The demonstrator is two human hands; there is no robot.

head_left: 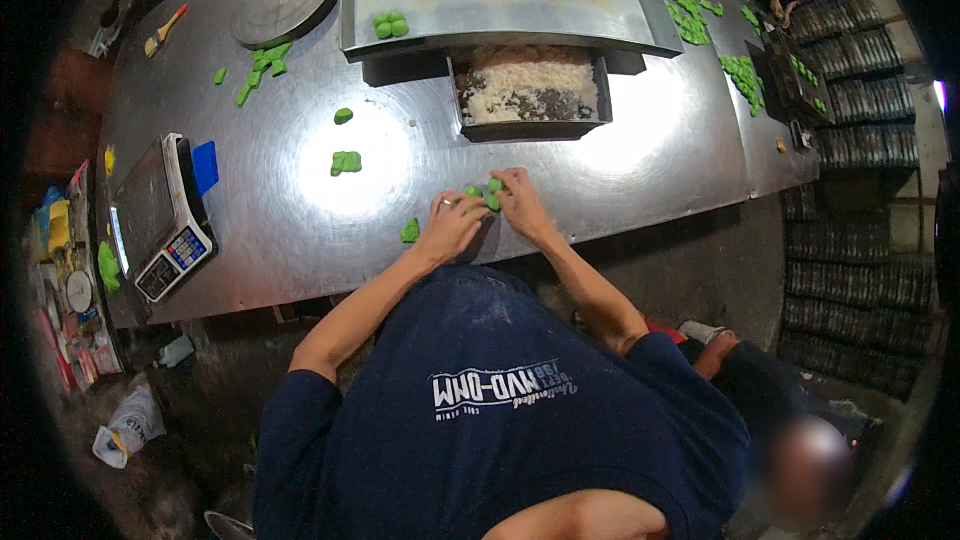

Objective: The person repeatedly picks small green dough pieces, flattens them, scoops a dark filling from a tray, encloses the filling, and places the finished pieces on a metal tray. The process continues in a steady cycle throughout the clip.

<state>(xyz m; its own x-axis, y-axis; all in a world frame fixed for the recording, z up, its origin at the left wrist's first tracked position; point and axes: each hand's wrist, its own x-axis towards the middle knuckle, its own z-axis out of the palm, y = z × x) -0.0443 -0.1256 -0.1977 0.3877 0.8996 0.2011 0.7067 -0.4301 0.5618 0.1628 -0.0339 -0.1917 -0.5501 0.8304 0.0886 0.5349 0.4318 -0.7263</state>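
Balls of bright green, dough-like material (494,203) sit bunched between the two hands, just above the near edge of a broad, brushed-steel worktable (260,260). The bare left hand (456,225) comes in from the left with its fingers curved and lying close together over the balls; its thumb is hidden, so I cannot tell whether it pinches. The bare right hand (519,202) bends its index finger and thumb around the outermost ball, seemingly in a light pinch.

Good handling here probably means steadying the group with the left fingertips while the right ones nudge each ball against its neighbours. Pressure should stay gentle and even, since stuff this soft-looking would likely dent or smear. Keeping the balls alike in size should help them sit snugly.

Beyond, a shallow rectangular metal tray (560,5) carries two tight clusters of smooth, rounded green balls (390,25), matte against its pale, streaked floor. Below the tray, a dark, straight-sided metal tin (545,130) holds white, crumbly flakes (525,80), loose and uneven. Rougher, blocky green lumps (346,162) lie on the steel to the left, their edges creased rather than rounded.
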